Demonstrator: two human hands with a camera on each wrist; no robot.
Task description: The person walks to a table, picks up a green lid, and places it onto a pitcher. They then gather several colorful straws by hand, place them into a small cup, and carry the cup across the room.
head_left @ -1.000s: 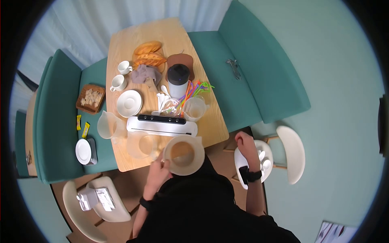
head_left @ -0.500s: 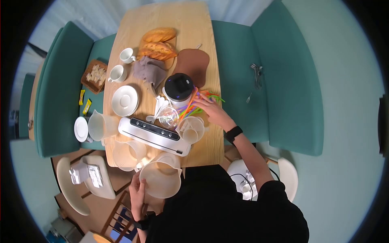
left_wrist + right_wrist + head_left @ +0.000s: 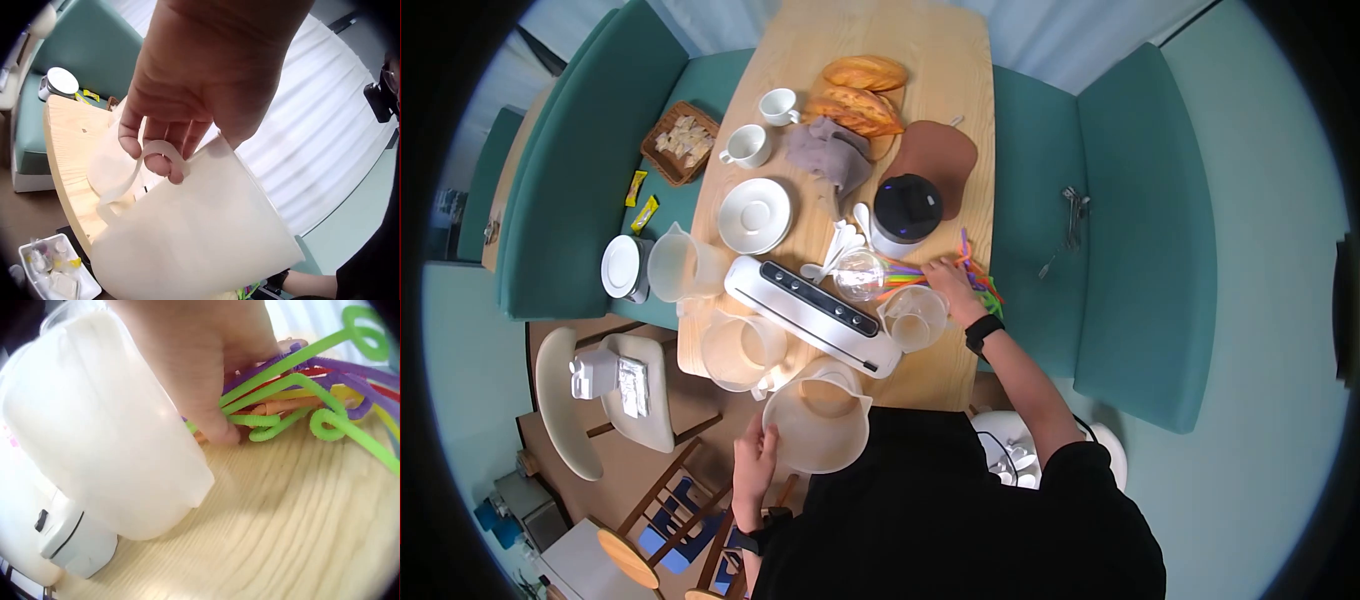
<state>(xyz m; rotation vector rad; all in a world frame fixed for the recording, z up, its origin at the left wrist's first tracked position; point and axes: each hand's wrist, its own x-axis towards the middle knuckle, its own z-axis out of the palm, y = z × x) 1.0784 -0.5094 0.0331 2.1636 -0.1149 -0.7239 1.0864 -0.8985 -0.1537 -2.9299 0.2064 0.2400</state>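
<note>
The left hand holds a large frosted pitcher at the table's near edge; in the left wrist view the fingers of that hand curl through the handle of the pitcher. The right hand is at a bunch of coloured bendy straws by the table's right edge. Up close in the right wrist view, thumb and fingers of the hand close round the straws, beside a smaller frosted jug.
A white sealer lies between two pitchers and the small jug. Behind stand a black-lidded container, a clear bowl, white spoons, saucers, two cups, a cloth and bread.
The right hand has come from beside the table onto the straws, which now lie further right, away from the black-lidded container. The left hand has kept hold of the pitcher, and the head view has shifted.
</note>
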